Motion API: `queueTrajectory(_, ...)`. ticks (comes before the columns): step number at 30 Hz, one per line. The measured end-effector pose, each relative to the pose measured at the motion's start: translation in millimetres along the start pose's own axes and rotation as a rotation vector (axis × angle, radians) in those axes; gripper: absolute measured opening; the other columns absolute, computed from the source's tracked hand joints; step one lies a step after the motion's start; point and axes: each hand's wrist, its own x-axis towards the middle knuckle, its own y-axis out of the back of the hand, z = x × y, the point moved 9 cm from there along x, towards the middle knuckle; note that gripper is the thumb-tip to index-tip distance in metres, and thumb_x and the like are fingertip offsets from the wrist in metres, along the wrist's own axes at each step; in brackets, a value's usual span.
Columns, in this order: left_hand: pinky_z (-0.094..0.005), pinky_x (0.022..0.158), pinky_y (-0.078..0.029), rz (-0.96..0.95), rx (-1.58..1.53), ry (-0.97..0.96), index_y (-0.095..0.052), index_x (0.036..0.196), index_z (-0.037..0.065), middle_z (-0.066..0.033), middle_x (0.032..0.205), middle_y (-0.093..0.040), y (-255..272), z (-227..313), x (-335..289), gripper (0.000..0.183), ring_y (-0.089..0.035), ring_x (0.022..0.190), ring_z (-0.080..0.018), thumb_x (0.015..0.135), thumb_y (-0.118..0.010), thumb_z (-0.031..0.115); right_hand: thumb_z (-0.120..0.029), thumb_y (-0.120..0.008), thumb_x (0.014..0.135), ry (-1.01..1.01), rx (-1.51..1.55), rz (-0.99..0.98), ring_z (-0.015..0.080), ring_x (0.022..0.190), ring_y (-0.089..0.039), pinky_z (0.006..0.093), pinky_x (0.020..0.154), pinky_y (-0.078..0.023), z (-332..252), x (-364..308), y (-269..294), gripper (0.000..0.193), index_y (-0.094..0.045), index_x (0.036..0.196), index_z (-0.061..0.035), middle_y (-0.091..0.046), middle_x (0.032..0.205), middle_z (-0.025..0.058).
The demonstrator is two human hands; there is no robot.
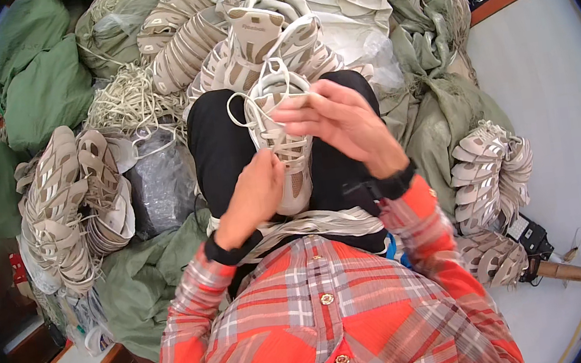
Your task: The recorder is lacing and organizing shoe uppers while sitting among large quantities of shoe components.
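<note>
A beige and white sneaker [297, 191] rests on my lap between my black-trousered knees, toe toward me. Its pale shoelace [235, 114] criss-crosses the lower eyelets, and a loose loop sticks out left of the tongue. My right hand [341, 122] is over the shoe's upper right side, thumb and forefinger pinching a length of lace near the collar. At the left edge of the lacing, my left hand [252, 189] has its fingers closed against the shoe; what lies between their tips is hidden. A bundle of pale laces [331, 224] crosses my lap below the toe.
Beyond my knees stand stacked shoe uppers [189, 49] and a heap of loose laces [134, 99]. More uppers lie left [57, 208] and right [487, 173]. Green sacks [44, 91] surround them. A plastic-wrapped bundle [160, 182] sits beside my left knee.
</note>
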Motion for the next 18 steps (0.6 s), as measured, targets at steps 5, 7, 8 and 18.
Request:
queueTrajectory(5, -0.0253, 0.05, -0.035, -0.615, -0.688, 0.374, -0.058, 0.078, 0.0, 0.0025, 0.06, -0.047, -34, -46, 2, 0.027, -0.042, 0.054, -0.0073, 0.093, -0.052, 0.021, -0.013, -0.053, 0.094, -0.038, -0.084, 0.169, 0.0268, 0.1, -0.063, 0.0361, 0.083, -0.054, 28, 14, 7, 0.023, -0.055, 0.11, 0.0028, -0.061, 0.108, 0.0196)
queueTrajectory(7, -0.0262, 0.05, -0.035, -0.632, -0.572, 0.244, -0.059, 0.076, 0.0, 0.0014, 0.06, -0.048, -15, -44, 9, 0.026, -0.042, 0.053, -0.0081, 0.092, -0.054, 0.021, -0.014, -0.055, 0.093, -0.06, -0.132, 0.163, 0.0247, 0.094, -0.065, 0.0348, 0.08, -0.055, 8, -1, 22, 0.024, -0.055, 0.109, 0.0031, -0.063, 0.103, 0.0176)
queueTrajectory(8, -0.0271, 0.054, -0.037, -0.724, -0.676, 0.289, -0.061, 0.076, 0.001, 0.0003, 0.062, -0.051, -7, -39, 10, 0.023, -0.044, 0.057, -0.01, 0.089, -0.056, 0.02, -0.015, -0.057, 0.091, -0.079, -0.181, 0.158, 0.0226, 0.088, -0.066, 0.0335, 0.078, -0.056, -7, -15, 34, 0.025, -0.056, 0.108, 0.0034, -0.064, 0.098, 0.0157)
queueTrajectory(18, -0.0312, 0.075, -0.035, -0.522, -0.609, -0.124, -0.067, 0.083, 0.01, 0.0017, 0.078, -0.06, 21, -24, 13, 0.008, -0.048, 0.077, -0.0151, 0.076, -0.068, 0.013, -0.002, -0.051, 0.091, 1.067, -0.434, 0.987, 0.025, 0.103, -0.058, 0.0343, 0.096, -0.047, -484, -494, 276, 0.025, -0.05, 0.113, 0.0109, -0.058, 0.114, 0.0217)
